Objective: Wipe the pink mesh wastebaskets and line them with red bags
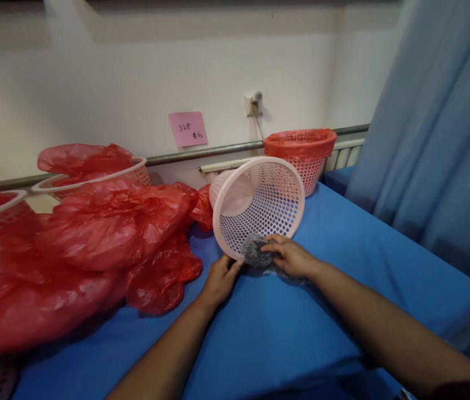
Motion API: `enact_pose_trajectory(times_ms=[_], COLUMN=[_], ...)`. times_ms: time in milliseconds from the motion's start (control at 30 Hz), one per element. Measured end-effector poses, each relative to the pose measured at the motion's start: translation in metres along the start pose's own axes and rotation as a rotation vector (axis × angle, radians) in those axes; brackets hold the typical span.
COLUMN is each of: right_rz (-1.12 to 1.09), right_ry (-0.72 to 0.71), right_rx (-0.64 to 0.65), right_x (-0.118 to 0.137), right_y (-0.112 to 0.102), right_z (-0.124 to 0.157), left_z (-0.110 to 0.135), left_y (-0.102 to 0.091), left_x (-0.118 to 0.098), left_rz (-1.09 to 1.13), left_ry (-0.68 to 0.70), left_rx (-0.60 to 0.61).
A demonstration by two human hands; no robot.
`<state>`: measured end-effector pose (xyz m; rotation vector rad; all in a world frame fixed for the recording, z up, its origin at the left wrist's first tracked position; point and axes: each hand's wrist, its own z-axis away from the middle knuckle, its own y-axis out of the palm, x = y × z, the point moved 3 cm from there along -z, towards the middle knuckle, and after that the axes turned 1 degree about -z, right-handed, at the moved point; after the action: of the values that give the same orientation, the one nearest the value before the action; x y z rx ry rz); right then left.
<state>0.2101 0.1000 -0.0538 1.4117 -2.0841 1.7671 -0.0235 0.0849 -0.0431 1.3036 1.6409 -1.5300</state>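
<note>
Bare forearms (368, 303) extend, left grip (219, 280) pinching a round-rimmed perforated basket (258, 208), right grip (292, 258) clutching fuzzy grey cloth (255, 251).

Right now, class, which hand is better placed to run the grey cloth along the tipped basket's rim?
Probably the right hand: it holds the grey cloth at the tipped basket's rim, while the left hand holds only the rim.

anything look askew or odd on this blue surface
The pale pink perforated basket is tipped over, mouth toward the camera, while the red-lined basket behind stands upright. The left hand at the tipped one's rim suggests this is deliberate. No damage is visible.
</note>
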Motion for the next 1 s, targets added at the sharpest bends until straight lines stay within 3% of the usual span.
enact_pose_trajectory(times_ms=[133,233,400,467,533,600,800,867,1000], right_rz=[0.318,0.394,0.006,-0.126,-0.227,-0.165,0.317,0.263,-0.012], right_ry=[0.254,0.368,0.165,0.071,0.002,0.012,0.359,0.344,0.151], right_rx=[-0.223,-0.319,-0.068,-0.009,0.026,-0.002,-0.361,-0.337,-0.101], right_x=[-0.021,-0.023,-0.005,0.001,0.001,-0.005,-0.03,-0.028,-0.008], right_y=[-0.037,-0.047,-0.007,0.006,0.008,0.0,-0.049,-0.045,-0.008], right_z=[0.004,0.005,-0.002,-0.004,-0.004,-0.004,0.004,0.004,-0.001], left_z=[0.001,0.003,0.005,0.004,0.004,0.003,0.004,0.005,0.005], left_y=[-0.018,-0.02,-0.004,0.003,0.008,0.007,-0.014,-0.013,-0.003], left_x=[-0.015,-0.024,-0.019,-0.012,-0.007,-0.006,-0.021,-0.024,-0.016], left_rz=[0.002,0.006,0.044,0.054,0.038,0.002,-0.056,-0.048,0.022], left_ry=[0.042,0.056,0.065,0.049,0.019,0.005,0.075,0.086,0.056], left_rx=[-0.233,-0.274,-0.206,-0.117,0.015,0.084,-0.211,-0.221,-0.161])
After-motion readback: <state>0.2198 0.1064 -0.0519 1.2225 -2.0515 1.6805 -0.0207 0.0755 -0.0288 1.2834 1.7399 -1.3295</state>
